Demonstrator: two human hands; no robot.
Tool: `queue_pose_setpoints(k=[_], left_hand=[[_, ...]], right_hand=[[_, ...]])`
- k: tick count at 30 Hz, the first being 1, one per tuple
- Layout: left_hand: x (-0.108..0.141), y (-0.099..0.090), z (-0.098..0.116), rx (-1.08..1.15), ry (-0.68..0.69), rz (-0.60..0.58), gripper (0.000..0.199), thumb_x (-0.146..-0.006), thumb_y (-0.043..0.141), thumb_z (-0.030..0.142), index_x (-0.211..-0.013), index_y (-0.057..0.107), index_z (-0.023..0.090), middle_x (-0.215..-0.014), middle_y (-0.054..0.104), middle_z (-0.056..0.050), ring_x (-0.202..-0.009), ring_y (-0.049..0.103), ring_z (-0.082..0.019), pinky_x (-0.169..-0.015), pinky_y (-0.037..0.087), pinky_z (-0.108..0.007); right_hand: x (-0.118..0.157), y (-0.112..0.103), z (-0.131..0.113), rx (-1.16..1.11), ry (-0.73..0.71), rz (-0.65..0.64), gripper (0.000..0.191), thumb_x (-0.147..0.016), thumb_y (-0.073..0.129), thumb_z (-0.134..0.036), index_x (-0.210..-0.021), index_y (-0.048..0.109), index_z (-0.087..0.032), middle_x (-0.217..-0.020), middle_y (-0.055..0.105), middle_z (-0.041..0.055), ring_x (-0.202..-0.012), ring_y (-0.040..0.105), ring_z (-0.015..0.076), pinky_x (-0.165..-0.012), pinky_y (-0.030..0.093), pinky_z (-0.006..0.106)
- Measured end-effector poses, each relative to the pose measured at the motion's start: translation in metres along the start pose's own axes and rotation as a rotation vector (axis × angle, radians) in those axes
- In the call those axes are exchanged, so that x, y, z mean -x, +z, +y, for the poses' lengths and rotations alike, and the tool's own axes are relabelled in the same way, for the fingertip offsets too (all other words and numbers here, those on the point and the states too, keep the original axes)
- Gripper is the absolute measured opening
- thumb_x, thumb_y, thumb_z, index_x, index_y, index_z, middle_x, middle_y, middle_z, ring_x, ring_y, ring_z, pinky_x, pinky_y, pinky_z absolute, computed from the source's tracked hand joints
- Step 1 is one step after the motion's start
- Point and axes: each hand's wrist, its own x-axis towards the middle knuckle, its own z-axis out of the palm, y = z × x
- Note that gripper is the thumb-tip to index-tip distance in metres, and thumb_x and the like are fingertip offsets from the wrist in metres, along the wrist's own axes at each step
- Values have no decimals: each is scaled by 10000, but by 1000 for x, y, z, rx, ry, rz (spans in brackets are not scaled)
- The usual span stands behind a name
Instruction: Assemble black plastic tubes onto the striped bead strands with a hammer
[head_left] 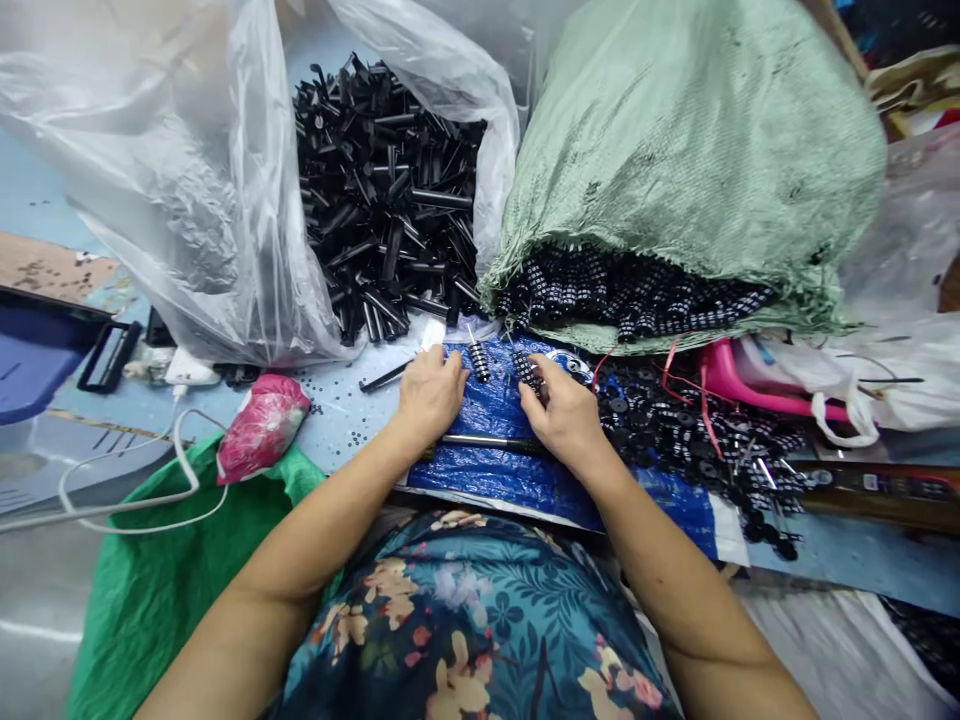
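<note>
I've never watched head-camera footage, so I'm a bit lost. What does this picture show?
There is no machine here. A camera worn on the person's head looks down past a floral top at two bare hands. The right hand holds a ribbed black-and-white piece over a blue sheet. A black tube lies beside the left hand; whether that hand grips anything is hard to tell. A similar ribbed piece sits between the hands. Beyond, a clear plastic bag holds many black tubes, and a pale green woven sack holds more ribbed pieces.
</note>
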Motion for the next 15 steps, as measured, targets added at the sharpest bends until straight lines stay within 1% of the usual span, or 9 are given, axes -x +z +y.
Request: queue_pose_setpoints(k=[2, 4, 6, 8, 10, 11, 13, 14, 15], left_hand=[[9, -1, 6, 230, 58, 129, 338, -965, 540, 335, -1234, 630, 151, -1229, 632, -184, -1142, 582, -317, -981, 451, -472], [22, 0, 19, 653, 53, 159, 375, -989, 509, 377, -1286, 599, 168, -1204, 657, -147, -1111, 603, -262, -992, 462, -425], [34, 3, 35, 1081, -53, 95, 357, -1002, 486, 431, -1219, 624, 183, -1097, 687, -94, -1008, 634, -197, -923, 499, -342], [41, 5, 47, 1385, -220, 16, 336, -971, 543, 475, -1107, 637, 182, -986, 688, -54, -865, 638, -146, -782, 519, -268], [43, 3, 49, 1566, -360, -58, 341, -912, 636, 491, -1063, 605, 186, -899, 674, -19, -679, 598, -101, -582, 475, -213], [42, 1, 47, 1620, -404, -91, 356, -886, 670, 493, -1055, 583, 192, -865, 667, -3, -598, 568, -84, -500, 428, -196], [40, -5, 41, 1662, -433, -143, 377, -848, 716, 495, -1014, 558, 195, -830, 663, 11, -504, 537, -67, -413, 360, -179], [39, -8, 38, 1657, -428, -161, 380, -834, 732, 492, -984, 557, 190, -822, 665, 11, -487, 541, -66, -400, 356, -176], [38, -10, 37, 1645, -418, -179, 382, -825, 741, 492, -963, 562, 183, -811, 665, 9, -479, 547, -65, -396, 361, -174]], right_hand=[[15, -2, -13, -176, 29, 69, 367, -934, 583, -338, -1276, 566, -207, -1057, 729, 87, -705, 676, 173, -700, 590, 336], [26, -1, -29, -302, 5, 87, 312, -933, 593, -346, -1228, 581, -243, -1029, 730, 66, -687, 665, 163, -677, 592, 329], [31, 1, -42, -354, -71, 50, 244, -944, 572, -316, -1177, 624, -264, -1100, 732, 76, -874, 708, 201, -823, 609, 378], [32, -4, -44, -366, -175, -68, 221, -955, 548, -283, -1136, 675, -277, -1213, 713, 72, -1119, 681, 233, -984, 577, 424], [35, -18, -33, -345, -252, -157, 227, -955, 557, -270, -1123, 707, -290, -1212, 720, 48, -1174, 664, 229, -1019, 565, 421], [36, -28, -23, -308, -251, -143, 231, -953, 568, -270, -1133, 712, -295, -1178, 732, 40, -1127, 682, 222, -994, 574, 409], [40, -52, 6, -150, -151, 41, 231, -954, 578, -280, -1145, 708, -285, -1094, 752, 44, -990, 704, 215, -933, 575, 405], [41, -63, 21, -18, -64, 135, 222, -958, 574, -282, -1135, 706, -263, -1101, 748, 62, -981, 694, 226, -933, 555, 418], [41, -72, 36, 126, -10, 174, 204, -958, 571, -293, -1099, 708, -238, -1121, 741, 83, -982, 678, 243, -938, 530, 435]])
